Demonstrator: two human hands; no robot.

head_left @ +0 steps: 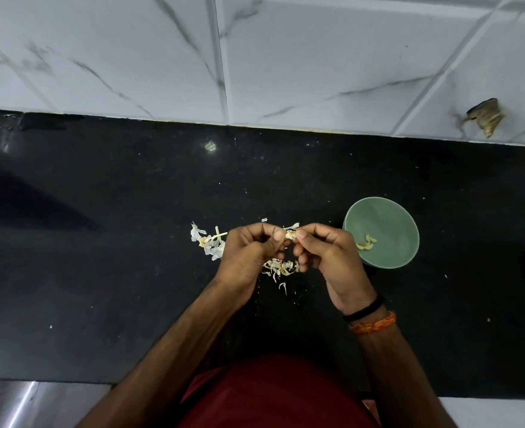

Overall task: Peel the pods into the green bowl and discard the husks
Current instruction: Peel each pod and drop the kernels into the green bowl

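At frame centre, we pinched a pod between left hand and right hand, beside the bowl. Its husk looked papery, light, best nipped at its tip.

Counter: black speckled stone, polished. Wall: glossy veined marble-look tiles. Bowl: matt green; husks: papery.

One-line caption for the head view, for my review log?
Both hands, left hand and right hand, pinch a pod above husks; green bowl holds peeled pieces.
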